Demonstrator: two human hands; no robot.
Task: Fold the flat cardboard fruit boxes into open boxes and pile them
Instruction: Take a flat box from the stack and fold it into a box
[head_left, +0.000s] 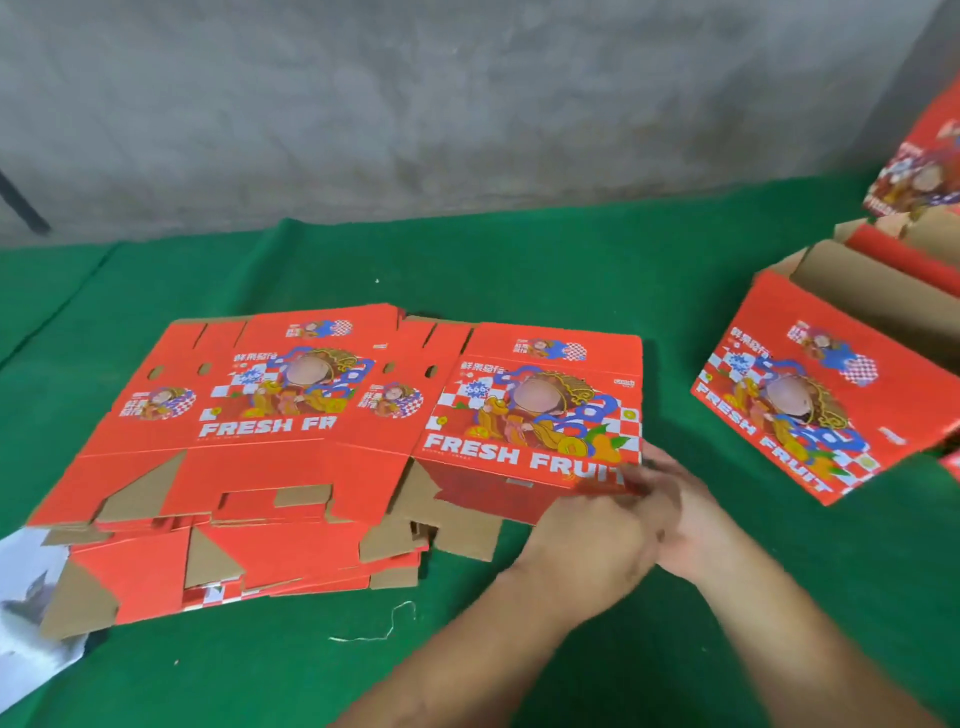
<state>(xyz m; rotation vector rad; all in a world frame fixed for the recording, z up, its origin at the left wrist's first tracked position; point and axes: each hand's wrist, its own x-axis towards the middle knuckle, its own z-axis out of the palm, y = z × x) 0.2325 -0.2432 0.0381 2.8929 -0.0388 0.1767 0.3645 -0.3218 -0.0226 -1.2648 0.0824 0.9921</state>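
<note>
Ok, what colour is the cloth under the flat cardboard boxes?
Green. The green cloth under the red flat cardboard boxes shows best in the head view.

One head-worn view looks forward and down, close over the green desk (519, 270), facing a grey wall (415, 93).

Two bare forearms and hands, the left hand (587, 545) and right hand (680, 519); no sleeves, gloves, rings or watch show on them.
</note>
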